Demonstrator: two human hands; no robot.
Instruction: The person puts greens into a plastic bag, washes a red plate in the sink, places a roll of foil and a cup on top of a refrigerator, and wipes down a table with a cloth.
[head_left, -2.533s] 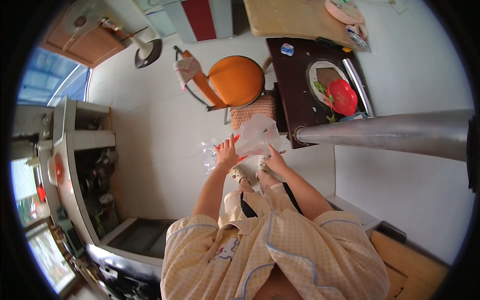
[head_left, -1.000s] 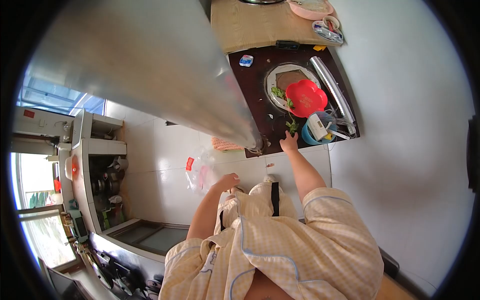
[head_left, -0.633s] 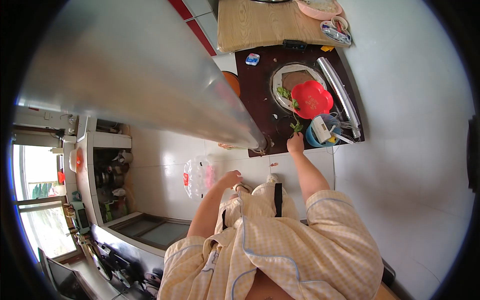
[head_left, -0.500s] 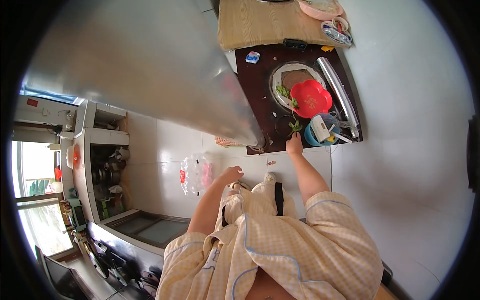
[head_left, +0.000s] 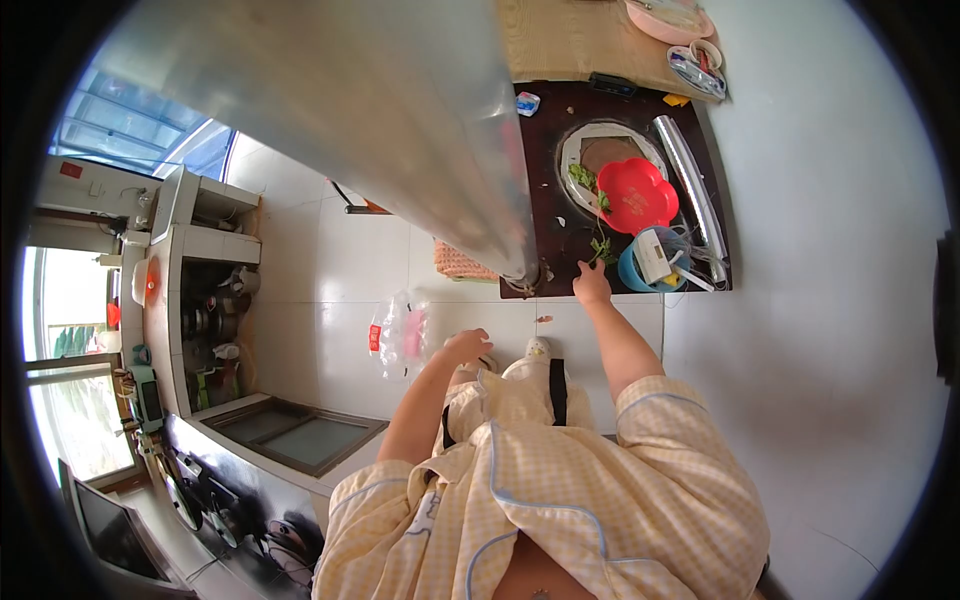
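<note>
Bending over the low dark-brown counter [head_left: 560, 270], the person in yellow-checked clothes has the right hand [head_left: 592, 286] at its near edge, left of the middle. The thumb and a finger stand a little parted, right at the lower leaves of a thin green leafy sprig [head_left: 600, 247]; from here I can't tell whether they have closed on it. The sprig lies between that near edge and the round white-rimmed inset [head_left: 573, 150], its upper leaves overlapping the rim, just left of a red flower-shaped plastic dish [head_left: 637, 196]. In the near right corner stands a round blue plastic container [head_left: 629, 272] with a white boxy device [head_left: 653, 256] in it. A long silvery roll [head_left: 690, 185] runs along the right edge, and a thick grey metal pipe [head_left: 400, 130] slants up from the near left corner. The left hand [head_left: 466, 346] hangs over the floor, fingers loosely bent and holding nothing, near a clear plastic bag [head_left: 394, 335] with a red label, which lies on the pale tiles [head_left: 340, 340].
</note>
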